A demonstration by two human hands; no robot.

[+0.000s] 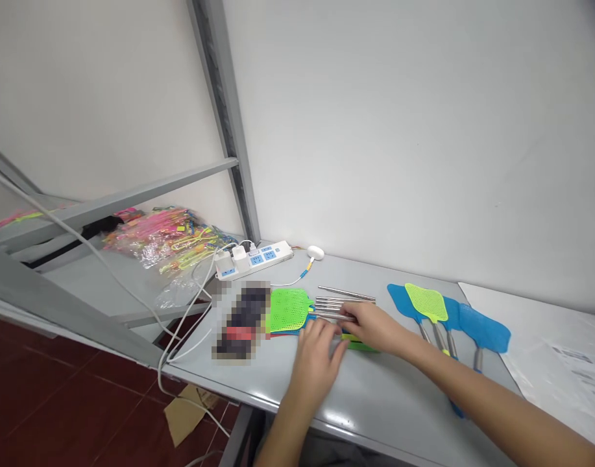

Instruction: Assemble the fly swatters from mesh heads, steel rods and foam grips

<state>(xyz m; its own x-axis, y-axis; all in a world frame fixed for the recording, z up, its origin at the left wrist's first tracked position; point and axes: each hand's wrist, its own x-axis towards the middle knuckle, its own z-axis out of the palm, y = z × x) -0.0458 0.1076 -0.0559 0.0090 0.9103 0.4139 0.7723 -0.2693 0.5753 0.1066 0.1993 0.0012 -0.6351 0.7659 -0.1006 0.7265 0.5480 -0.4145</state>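
Observation:
A bright green fly swatter head lies on the table, with blue and red edges showing beneath it. Several thin metal rods rest side by side just right of it. My right hand reaches over the rods, its fingers pinched on the end of a metal rod. Under its palm, green handle pieces are partly covered. My left hand is beside the green head's lower right corner, thumb apart from the bent fingers; I see nothing held in it.
Blue and yellow-green fly swatters lie fanned to the right, near white plastic sheeting. A power strip with white cables stands at the back left. Bagged colourful items fill the shelf at left. A pixelated patch covers something left of the green head.

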